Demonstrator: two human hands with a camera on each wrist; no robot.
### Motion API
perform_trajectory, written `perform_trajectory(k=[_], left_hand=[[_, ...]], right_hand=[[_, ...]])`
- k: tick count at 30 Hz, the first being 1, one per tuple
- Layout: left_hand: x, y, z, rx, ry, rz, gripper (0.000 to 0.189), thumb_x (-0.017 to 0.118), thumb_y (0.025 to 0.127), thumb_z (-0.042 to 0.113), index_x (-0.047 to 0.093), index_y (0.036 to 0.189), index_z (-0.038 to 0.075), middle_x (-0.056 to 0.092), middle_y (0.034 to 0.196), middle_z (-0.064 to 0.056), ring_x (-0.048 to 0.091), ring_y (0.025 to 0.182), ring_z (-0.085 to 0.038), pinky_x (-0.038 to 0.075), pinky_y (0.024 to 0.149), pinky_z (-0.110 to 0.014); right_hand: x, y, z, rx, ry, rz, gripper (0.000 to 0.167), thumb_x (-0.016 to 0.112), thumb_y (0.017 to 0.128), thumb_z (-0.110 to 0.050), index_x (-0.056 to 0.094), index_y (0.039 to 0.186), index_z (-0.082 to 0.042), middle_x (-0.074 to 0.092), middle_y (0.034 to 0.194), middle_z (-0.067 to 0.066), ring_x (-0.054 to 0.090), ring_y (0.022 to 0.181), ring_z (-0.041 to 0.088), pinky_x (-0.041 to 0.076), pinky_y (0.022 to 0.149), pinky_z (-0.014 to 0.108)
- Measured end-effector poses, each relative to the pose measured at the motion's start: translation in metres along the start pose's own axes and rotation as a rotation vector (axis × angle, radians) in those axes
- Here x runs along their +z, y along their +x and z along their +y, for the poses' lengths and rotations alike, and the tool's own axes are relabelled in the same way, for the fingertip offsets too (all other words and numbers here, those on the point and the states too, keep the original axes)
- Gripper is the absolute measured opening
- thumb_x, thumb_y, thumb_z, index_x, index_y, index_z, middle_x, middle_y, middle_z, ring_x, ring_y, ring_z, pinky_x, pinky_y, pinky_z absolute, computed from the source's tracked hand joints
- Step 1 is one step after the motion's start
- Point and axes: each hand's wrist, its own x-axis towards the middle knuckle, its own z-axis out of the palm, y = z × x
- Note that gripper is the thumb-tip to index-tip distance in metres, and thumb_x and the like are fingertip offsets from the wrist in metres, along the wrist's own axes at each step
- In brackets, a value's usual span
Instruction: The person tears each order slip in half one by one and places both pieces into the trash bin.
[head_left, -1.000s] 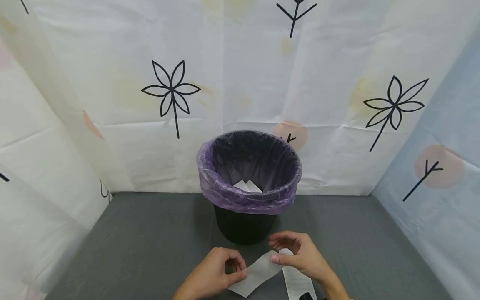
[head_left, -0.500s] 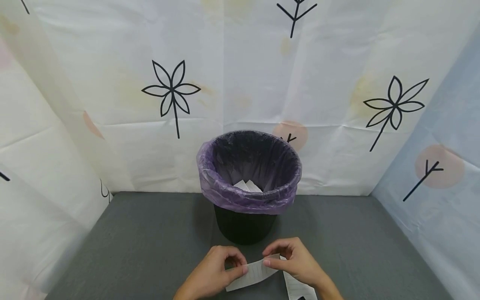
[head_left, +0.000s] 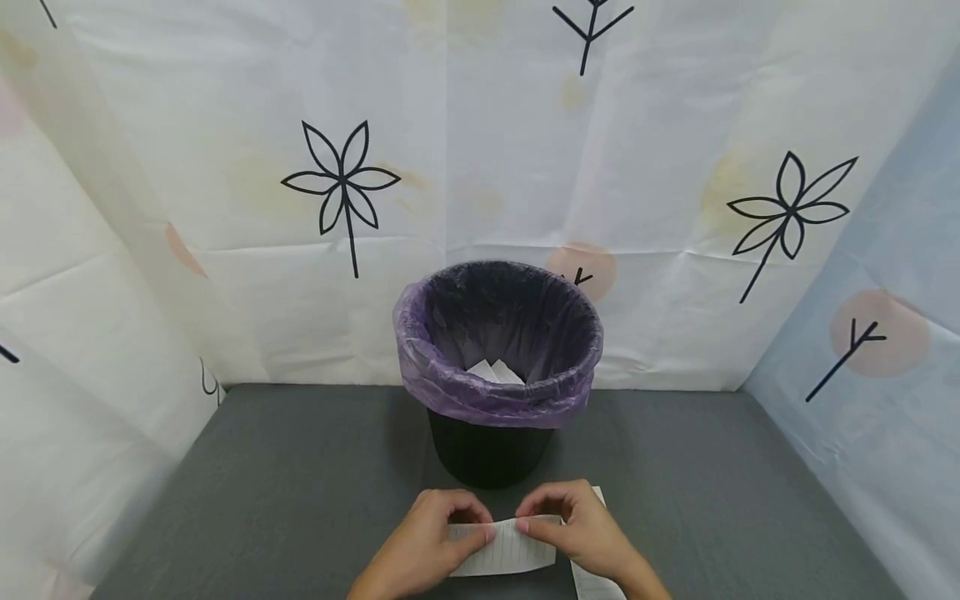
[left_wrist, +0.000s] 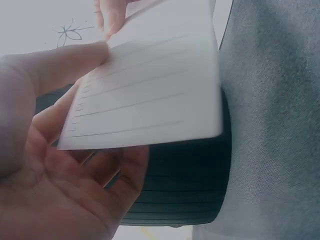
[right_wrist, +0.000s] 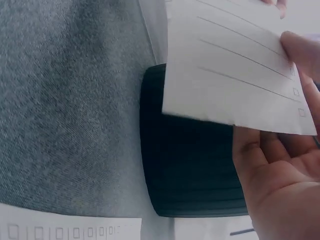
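Observation:
A white lined paper strip [head_left: 517, 554] is stretched between my two hands in front of the bin. My left hand [head_left: 427, 542] pinches its top edge between thumb and fingers. Close beside it, my right hand [head_left: 581, 529] pinches the same edge. Printed lines cross the strip [left_wrist: 145, 100] in the left wrist view, and small checkboxes run along one edge of the strip [right_wrist: 225, 65] in the right wrist view. Another paper strip [head_left: 597, 586] lies on the table, partly hidden by my right hand; checkboxes show on that second strip [right_wrist: 75, 230] too.
Just beyond my hands stands a black bin [head_left: 487, 454] with a purple bag [head_left: 498, 408] folded over its rim. White paper pieces [head_left: 495, 372] lie inside. The grey table [head_left: 285, 483] meets patterned fabric walls [head_left: 480, 167] at the back and sides.
My right hand has moved left, close to my left hand, and now grips the strip nearer its middle. The strip has turned from slanted to nearly level, its lined side showing.

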Motion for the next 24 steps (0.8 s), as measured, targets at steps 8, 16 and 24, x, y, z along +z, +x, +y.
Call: perform_trajectory(k=[8, 16, 24], left_hand=[[0.005, 0.002, -0.005, -0.024, -0.094, 0.145, 0.003, 0.075, 0.094, 0.02, 0.077, 0.092, 0.019, 0.073, 0.09, 0.01, 0.065, 0.086, -0.009, 0.052, 0.078, -0.028], [0.006, 0.002, 0.001, -0.014, -0.224, 0.229, 0.006, 0.076, 0.092, 0.019, 0.078, 0.094, 0.013, 0.074, 0.091, 0.001, 0.067, 0.081, -0.012, 0.056, 0.068, -0.029], [0.001, 0.003, 0.025, 0.033, -0.292, 0.302, 0.006, 0.075, 0.093, 0.014, 0.078, 0.093, 0.008, 0.074, 0.089, -0.006, 0.069, 0.075, -0.015, 0.058, 0.062, -0.034]], right_hand=[[0.005, 0.001, -0.001, 0.034, -0.093, 0.122, 0.003, 0.071, 0.094, -0.003, 0.073, 0.095, -0.004, 0.073, 0.088, 0.007, 0.067, 0.081, 0.01, 0.055, 0.067, 0.029], [0.009, 0.004, -0.014, 0.045, -0.08, 0.204, 0.005, 0.073, 0.091, -0.001, 0.073, 0.096, 0.001, 0.074, 0.091, 0.006, 0.068, 0.083, 0.013, 0.056, 0.07, 0.028], [0.009, 0.01, -0.041, 0.028, 0.011, 0.211, 0.007, 0.072, 0.092, 0.002, 0.073, 0.099, 0.001, 0.072, 0.093, 0.009, 0.067, 0.084, 0.016, 0.057, 0.067, 0.032]])
